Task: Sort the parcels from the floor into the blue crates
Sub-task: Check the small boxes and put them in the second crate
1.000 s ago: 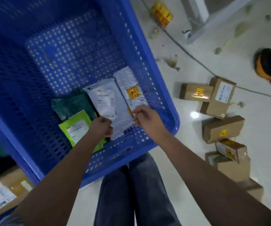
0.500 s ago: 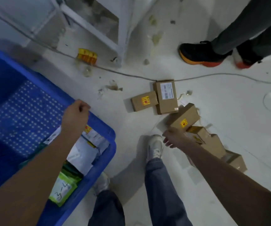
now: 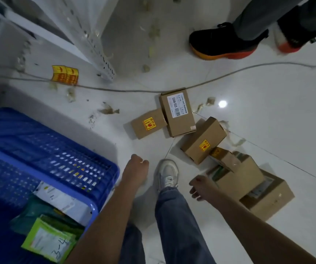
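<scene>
Several brown cardboard parcels lie on the white floor: a labelled box (image 3: 178, 111), a small box with a yellow sticker (image 3: 148, 124), a tilted box (image 3: 203, 140) and a stack of bigger boxes (image 3: 242, 178). The blue crate (image 3: 58, 155) stands at the left and holds a white mailer (image 3: 62, 201) and a green mailer (image 3: 47, 239). My left hand (image 3: 137, 165) hangs over the floor beside the crate's corner, fingers curled, holding nothing. My right hand (image 3: 201, 187) hovers just left of the box stack, fingers loosely spread and empty.
Another person's black and orange shoes (image 3: 223, 44) stand at the top right. A grey cable (image 3: 134, 90) runs across the floor. A white metal rack leg (image 3: 100, 52) and yellow stickers (image 3: 65, 75) sit at the upper left. My own white shoe (image 3: 167, 173) is between my hands.
Both hands left the mailers in the crate. My view swung right to the floor parcels; my left hand moved off the crate rim and my right hand drew back toward the box stack.
</scene>
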